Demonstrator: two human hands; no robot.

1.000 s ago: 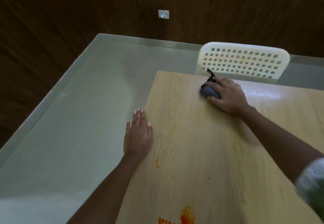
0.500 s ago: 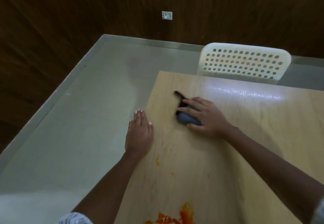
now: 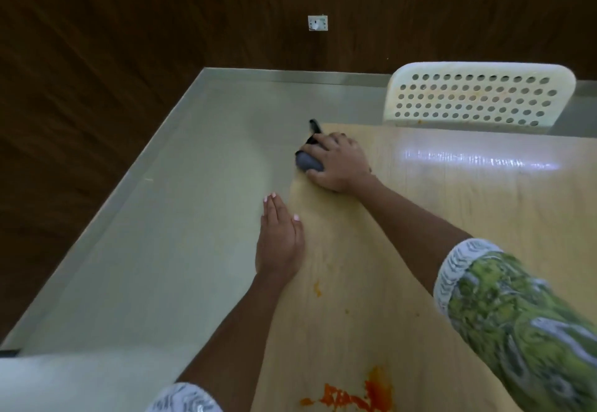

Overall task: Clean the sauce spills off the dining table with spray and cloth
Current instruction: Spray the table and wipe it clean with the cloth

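Observation:
My right hand [image 3: 339, 163] presses a dark grey cloth [image 3: 307, 161] onto the light wooden dining table [image 3: 468, 224] at its far left corner, with a black end of the cloth sticking out past the edge. My left hand [image 3: 279, 237] lies flat, fingers together, on the table's left edge, holding nothing. An orange sauce spill [image 3: 355, 395] sits near the table's front edge. Small orange spots [image 3: 318, 289] lie just beyond my left wrist. No spray bottle is in view.
A white perforated plastic chair [image 3: 478, 95] stands at the table's far side. Grey floor [image 3: 145, 234] stretches to the left, bounded by dark wood-panelled walls [image 3: 129, 40]. A wet sheen [image 3: 468, 158] shows on the tabletop near the chair.
My right hand slid the cloth from the table's far edge near the chair, leftward and toward me, then out to the far left corner. My left hand stayed put.

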